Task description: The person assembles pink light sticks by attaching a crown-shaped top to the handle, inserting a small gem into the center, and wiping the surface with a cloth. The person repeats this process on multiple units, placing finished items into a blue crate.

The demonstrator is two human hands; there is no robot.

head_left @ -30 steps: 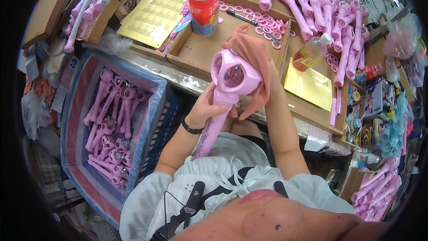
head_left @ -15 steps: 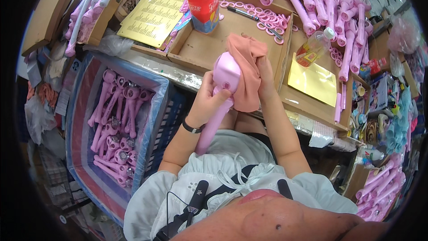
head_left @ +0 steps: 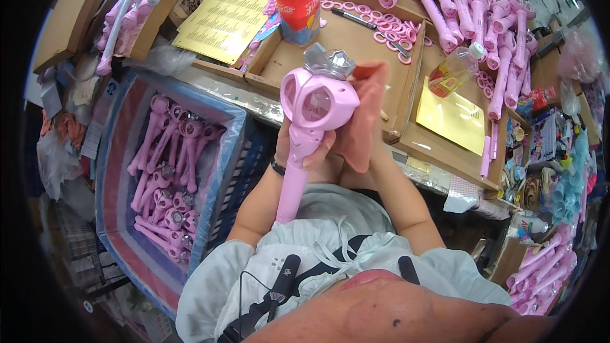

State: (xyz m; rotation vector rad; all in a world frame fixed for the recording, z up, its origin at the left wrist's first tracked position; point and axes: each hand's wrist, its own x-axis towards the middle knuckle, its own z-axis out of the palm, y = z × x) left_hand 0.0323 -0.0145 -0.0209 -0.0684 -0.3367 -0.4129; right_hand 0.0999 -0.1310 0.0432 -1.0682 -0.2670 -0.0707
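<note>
My left hand is wrapped round the neck of a pink toy wand, below its rounded head with large openings. A silver crown piece tops the head, and the handle slants down toward my lap. Against the right side of the head hangs a salmon-coloured cloth. My right hand is behind that cloth, gripping it, with its fingers mostly hidden.
On my left stands a plastic-lined blue basket holding several pink wands. Ahead, a cardboard tray holds pink rings, a marker and a red-labelled bottle. More wands lie at the far right, near a tilted clear bottle.
The wand has turned and risen, so its openings and silver crown now show. The cloth has shifted from beside the head to partly behind it, covering my right hand.
</note>
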